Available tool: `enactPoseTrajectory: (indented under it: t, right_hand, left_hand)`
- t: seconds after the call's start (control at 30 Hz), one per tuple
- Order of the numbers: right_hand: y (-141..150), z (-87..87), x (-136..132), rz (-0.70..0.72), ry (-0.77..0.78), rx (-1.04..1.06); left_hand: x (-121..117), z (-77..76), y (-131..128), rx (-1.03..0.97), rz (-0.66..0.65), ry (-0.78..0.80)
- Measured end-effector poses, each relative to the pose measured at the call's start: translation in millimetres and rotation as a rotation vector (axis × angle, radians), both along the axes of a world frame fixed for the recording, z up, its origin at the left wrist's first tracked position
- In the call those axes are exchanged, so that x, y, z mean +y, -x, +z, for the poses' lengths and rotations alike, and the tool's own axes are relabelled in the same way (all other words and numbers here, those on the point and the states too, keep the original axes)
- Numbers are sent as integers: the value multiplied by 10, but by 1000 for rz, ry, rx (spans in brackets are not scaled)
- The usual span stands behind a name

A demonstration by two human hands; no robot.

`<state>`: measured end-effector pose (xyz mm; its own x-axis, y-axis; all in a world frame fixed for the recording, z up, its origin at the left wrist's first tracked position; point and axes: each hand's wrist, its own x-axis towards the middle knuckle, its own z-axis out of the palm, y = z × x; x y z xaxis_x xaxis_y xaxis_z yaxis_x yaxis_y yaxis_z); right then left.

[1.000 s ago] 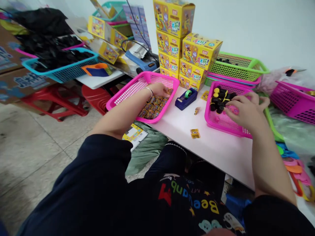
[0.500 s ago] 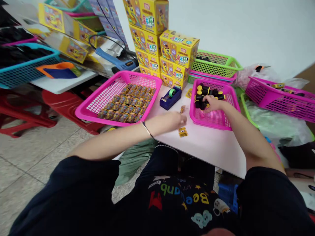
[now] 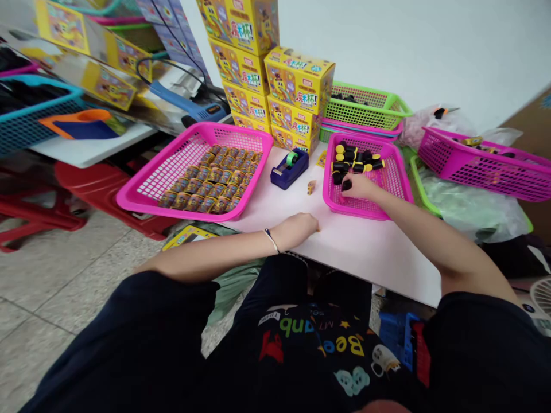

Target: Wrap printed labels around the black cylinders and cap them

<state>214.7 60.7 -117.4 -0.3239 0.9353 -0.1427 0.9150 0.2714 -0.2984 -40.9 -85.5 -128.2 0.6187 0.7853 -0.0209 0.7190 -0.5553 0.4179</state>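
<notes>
My left hand (image 3: 298,226) rests on the white table (image 3: 365,246) near its front edge. Its fingers are curled down, hiding whatever lies under them. My right hand (image 3: 359,186) reaches into a pink basket (image 3: 390,198). Its fingertips pinch a small black piece (image 3: 346,184) at the near edge of a heap of black and yellow pieces (image 3: 355,159). A second, larger pink basket (image 3: 172,166) to the left holds rows of small brown-gold wrapped items (image 3: 210,180).
A blue tape dispenser (image 3: 289,166) and a tiny loose item (image 3: 311,186) lie between the baskets. Stacked yellow boxes (image 3: 279,86), a green basket (image 3: 365,106) and another pink basket (image 3: 473,163) stand behind. A blue handheld tool (image 3: 185,103) and a red stool (image 3: 99,183) are at left.
My left hand left the large pink basket, crossed to the table's front and now covers the spot where a small yellow packet lay. My right hand moved to the heap's near edge.
</notes>
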Motion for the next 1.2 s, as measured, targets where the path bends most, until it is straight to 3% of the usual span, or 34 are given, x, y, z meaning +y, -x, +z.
enactPoseTrajectory:
  t: [0.13, 0.23, 0.4, 0.47, 0.63, 0.87, 1.03, 1.2]
  right_hand:
    - [-64, 257, -20, -42, -66, 147]
    - [-110, 488, -58, -81, -158, 340]
    - [-119, 736, -211, -138, -193, 1066]
    - [-135, 808, -297, -125, -226, 1190]
    - [-233, 965, -549, -102, -295, 1255]
    - [-481, 1130, -909, -96, -524, 1243]
    - [-512, 1217, -988, -173, -581, 1229]
    - [-370, 1198, -942, -163, -491, 1278]
  left_hand:
    - [232, 14, 20, 76, -5, 118]
    - [293, 75, 73, 26, 19, 129]
    - [333, 406, 139, -188, 102, 9]
    - [395, 585, 87, -312, 159, -78]
    - [640, 967, -255, -724, 142, -114]
    - [771, 1326, -570, -512, 48, -172]
    - [779, 1335, -625, -408, -80, -231]
    - [798, 1253, -657, -281, -156, -274]
